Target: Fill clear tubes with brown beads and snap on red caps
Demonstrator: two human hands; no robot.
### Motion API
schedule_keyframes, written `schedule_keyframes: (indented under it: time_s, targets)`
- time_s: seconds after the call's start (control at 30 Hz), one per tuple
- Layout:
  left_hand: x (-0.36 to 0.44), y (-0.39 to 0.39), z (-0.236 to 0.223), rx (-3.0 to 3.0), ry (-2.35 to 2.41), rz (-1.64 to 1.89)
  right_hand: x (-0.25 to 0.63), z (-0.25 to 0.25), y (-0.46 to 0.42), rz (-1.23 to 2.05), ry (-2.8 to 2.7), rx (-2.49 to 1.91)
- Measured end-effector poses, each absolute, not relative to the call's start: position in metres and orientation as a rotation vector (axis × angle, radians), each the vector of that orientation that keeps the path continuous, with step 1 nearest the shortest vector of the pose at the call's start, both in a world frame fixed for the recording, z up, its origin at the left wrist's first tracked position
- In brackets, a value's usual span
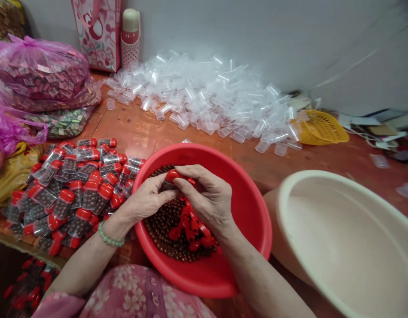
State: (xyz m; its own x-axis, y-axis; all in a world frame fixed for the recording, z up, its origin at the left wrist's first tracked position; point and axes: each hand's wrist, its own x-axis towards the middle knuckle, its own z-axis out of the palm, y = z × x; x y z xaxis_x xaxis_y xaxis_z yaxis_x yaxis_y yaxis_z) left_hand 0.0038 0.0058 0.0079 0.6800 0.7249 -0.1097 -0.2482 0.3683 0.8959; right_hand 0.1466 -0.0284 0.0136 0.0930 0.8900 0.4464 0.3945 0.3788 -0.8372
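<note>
- Left hand [145,198]: half closed, fingers curled around the lower end of a small clear plastic tube with a red cap [172,176]. A jade-green bead bracelet [110,235] circles the wrist.
- Right hand [207,194]: also half closed, its fingertips [187,173] pressing on the cap from above.
- The tube: mostly hidden by the fingers, so its contents cannot be told. It is held over the middle of a round red plastic basin [253,212].
- Its long axis lies roughly level, cap end toward 3 o'clock.
- Beneath the hands, in the basin: dark brown round beads [164,225] and loose red caps [190,225].
- At the basin's 9 o'clock: a heap of capped clear tubes filled with brown beads [68,198], on an orange-brown wood-grain tabletop [151,128].
- At 12 o'clock: a spread pile of empty clear plastic tubes [197,97].
- At 3 o'clock: a large cream plastic basin [323,185].
</note>
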Motion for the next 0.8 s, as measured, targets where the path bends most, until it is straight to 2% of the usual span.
schedule_keyframes:
  time_s: [0.2,0.5,0.8]
  targets:
    - [0.004,0.006,0.005,1.009,0.561,0.640,0.152,0.012,-0.026,0.611,-1.558,-1.250]
    - [0.001,0.009,0.000,0.850,0.557,0.587,0.160,0.013,-0.025,0.481,-1.977,-1.269]
    - [0.002,0.012,-0.002,0.695,0.513,0.611,0.146,0.000,-0.025,0.004,-2.129,-1.348]
